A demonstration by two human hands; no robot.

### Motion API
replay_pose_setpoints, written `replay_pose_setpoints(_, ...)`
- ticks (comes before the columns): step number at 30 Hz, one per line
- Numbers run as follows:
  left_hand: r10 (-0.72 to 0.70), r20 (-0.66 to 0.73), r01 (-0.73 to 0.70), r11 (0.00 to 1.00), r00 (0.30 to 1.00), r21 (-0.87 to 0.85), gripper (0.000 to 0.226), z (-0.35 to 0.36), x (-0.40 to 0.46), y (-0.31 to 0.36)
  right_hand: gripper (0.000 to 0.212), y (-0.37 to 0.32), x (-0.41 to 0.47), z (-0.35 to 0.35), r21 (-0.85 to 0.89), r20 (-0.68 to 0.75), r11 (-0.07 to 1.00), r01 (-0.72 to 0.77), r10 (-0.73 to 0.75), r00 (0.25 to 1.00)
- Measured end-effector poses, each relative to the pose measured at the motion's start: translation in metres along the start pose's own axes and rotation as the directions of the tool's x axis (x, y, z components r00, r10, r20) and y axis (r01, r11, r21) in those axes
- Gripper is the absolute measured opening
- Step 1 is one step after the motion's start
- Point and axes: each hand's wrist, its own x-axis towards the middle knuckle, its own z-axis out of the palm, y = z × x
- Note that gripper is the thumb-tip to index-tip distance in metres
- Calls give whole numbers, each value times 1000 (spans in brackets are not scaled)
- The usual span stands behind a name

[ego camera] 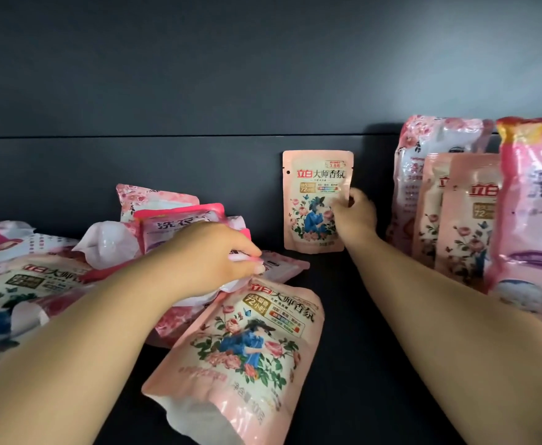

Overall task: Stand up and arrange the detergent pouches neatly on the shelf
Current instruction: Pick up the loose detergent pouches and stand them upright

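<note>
A small pink pouch (311,200) stands upright against the dark back wall of the shelf, and my right hand (356,216) pinches its right edge. Over the jumbled heap on the left, my left hand (218,258) pinches the edge of a flat pink pouch (282,266). A large floral pouch (244,358) lies on its back in front of that heap. On the right, several pouches stand in a row: a tall rose-print one (423,149), two pale pink ones (468,220) and a big pink bag (536,200).
The heap on the left holds several toppled pouches, among them a crumpled pink one (179,223) and a floral one lying flat (29,284). The dark shelf floor (353,364) shows between the fallen pouch and the standing row.
</note>
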Motion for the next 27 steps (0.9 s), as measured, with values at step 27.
replay_pose_setpoints(27, -206, -217, 16, 759, 954, -651, 45, -7, -19, 36, 15, -52, -78, -98, 729, 542, 551, -407, -102, 834)
